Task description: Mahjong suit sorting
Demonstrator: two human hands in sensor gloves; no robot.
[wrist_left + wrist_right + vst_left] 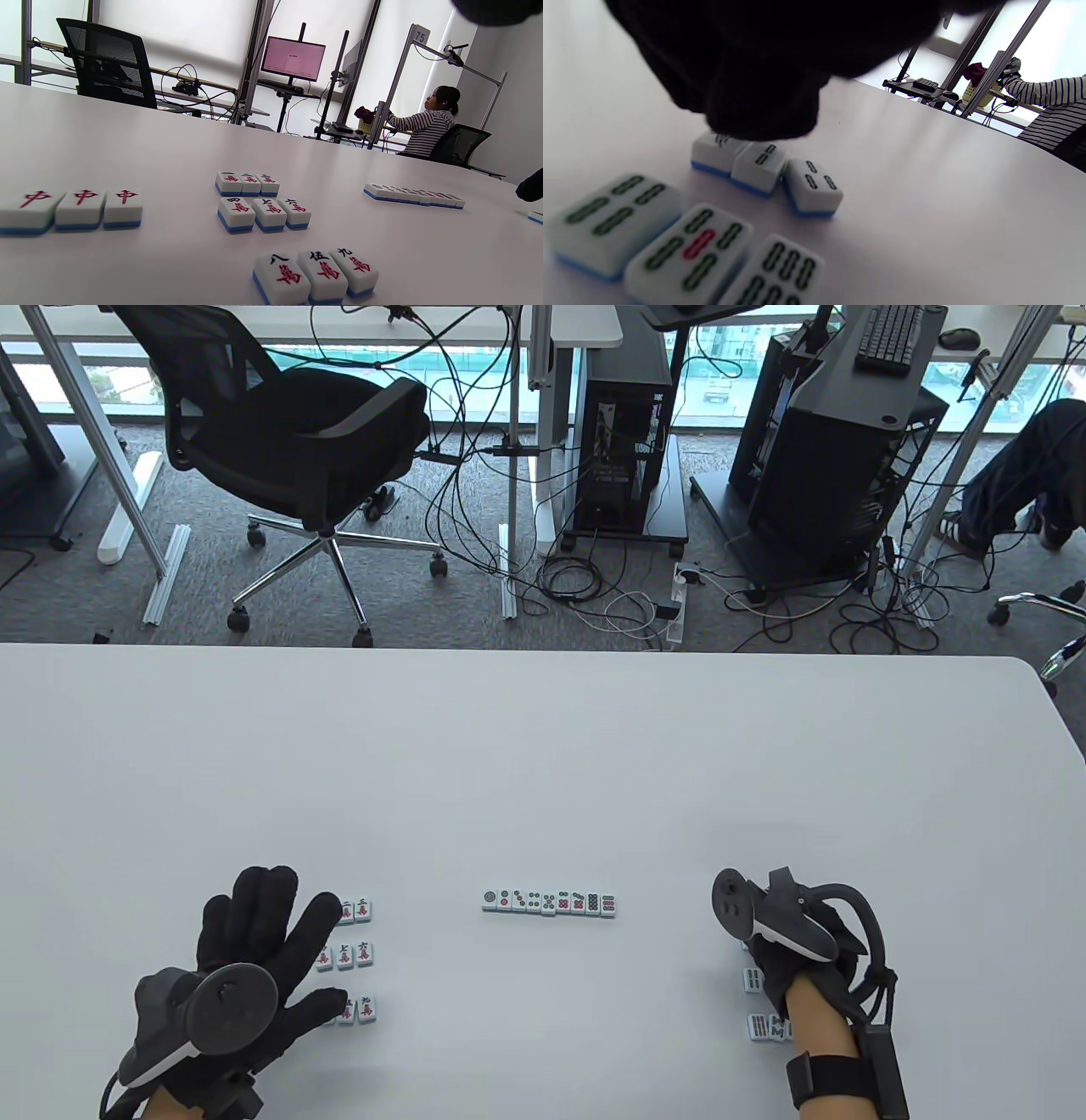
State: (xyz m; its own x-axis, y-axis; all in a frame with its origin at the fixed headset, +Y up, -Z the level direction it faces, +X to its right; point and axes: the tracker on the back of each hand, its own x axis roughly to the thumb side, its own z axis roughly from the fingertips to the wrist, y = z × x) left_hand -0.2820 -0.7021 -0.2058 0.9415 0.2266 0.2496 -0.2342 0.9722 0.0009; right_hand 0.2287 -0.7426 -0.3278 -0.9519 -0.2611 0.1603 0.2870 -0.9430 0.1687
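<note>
My left hand (280,933) lies open with the fingers spread over the left end of three rows of character tiles (355,955) and holds nothing. The left wrist view shows those rows (264,214) and three red dragon tiles (80,207) beside them. A row of dot tiles (549,902) lies at the table's middle. My right hand (764,963) hangs over the bamboo tiles (753,980). In the right wrist view its fingers (755,97) hover at the left end of the far bamboo row (763,169), whose right tile sits askew. It grips no tile.
The white table (543,763) stretches far beyond the tiles. A nearer row of bamboo tiles (691,250) lies close to my right wrist. On the floor behind the table stand an office chair (297,449) and computer towers (624,415).
</note>
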